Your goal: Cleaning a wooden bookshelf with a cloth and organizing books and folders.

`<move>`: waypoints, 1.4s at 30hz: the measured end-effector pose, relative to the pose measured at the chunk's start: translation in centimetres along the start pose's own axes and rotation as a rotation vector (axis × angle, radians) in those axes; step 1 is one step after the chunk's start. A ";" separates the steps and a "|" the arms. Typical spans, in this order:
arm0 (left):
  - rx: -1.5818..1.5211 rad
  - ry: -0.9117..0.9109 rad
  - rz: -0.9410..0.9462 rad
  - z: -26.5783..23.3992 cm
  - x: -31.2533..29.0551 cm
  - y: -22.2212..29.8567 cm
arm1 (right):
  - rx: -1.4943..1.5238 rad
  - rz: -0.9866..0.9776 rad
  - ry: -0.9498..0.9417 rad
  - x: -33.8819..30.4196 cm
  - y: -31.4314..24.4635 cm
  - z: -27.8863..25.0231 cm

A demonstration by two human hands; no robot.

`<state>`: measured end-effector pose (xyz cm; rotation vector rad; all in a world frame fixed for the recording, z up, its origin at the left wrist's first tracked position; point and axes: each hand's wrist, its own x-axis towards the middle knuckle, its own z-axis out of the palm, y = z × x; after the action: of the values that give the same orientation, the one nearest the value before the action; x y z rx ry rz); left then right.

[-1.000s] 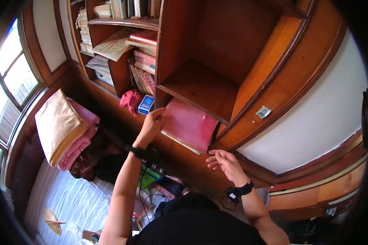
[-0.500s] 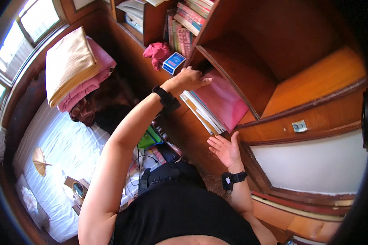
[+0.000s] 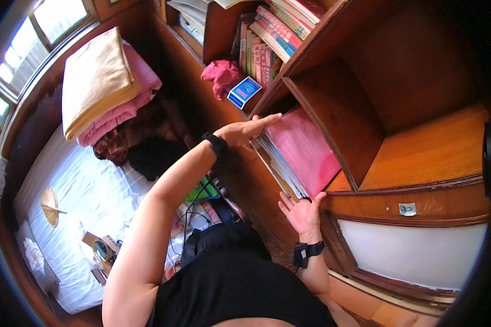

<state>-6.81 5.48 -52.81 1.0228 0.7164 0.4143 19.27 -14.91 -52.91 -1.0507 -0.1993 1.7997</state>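
A stack of papers and booklets (image 3: 281, 166) with a pink folder or sheet (image 3: 303, 144) on top lies in a low compartment of the wooden shelf unit, its layered edge facing me. My left hand (image 3: 244, 133) is at the far-left end of the stack, thumb stretched out along the pink top's edge; its other fingers are partly hidden. At the near end, my right hand (image 3: 301, 215) is open, palm up, fingers spread, with the thumb by the pink corner. Whether its fingers press on the stack, I cannot tell. Both wrists wear black bands.
Books (image 3: 267, 46) fill the shelf beyond, with a pink cloth (image 3: 221, 76) and a blue card box (image 3: 244, 92) before them. A divider (image 3: 333, 122) rises beside the stack. Left is a bed (image 3: 87, 191) with folded blankets (image 3: 98, 82) and a hand fan (image 3: 51, 207).
My right hand has come up closer to the stack's near end. My left hand has turned, with its thumb straighter along the pink top. The view has shifted slightly.
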 end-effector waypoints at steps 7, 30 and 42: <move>0.243 0.077 0.038 -1.7 -0.1 -1.3 | -0.088 0.094 0.004 -0.4 -1.8 2.0; -0.138 -0.270 -0.154 -1.9 -9.7 -2.5 | -0.085 0.219 -0.226 -2.3 5.5 -4.2; -0.343 -0.377 -0.154 -1.7 -3.7 -0.4 | -0.040 0.116 -0.249 -3.2 3.0 0.9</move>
<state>-10.64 4.07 -52.49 0.6884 0.3640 0.1914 17.00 -18.69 -52.18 -0.8786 -0.3322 2.0380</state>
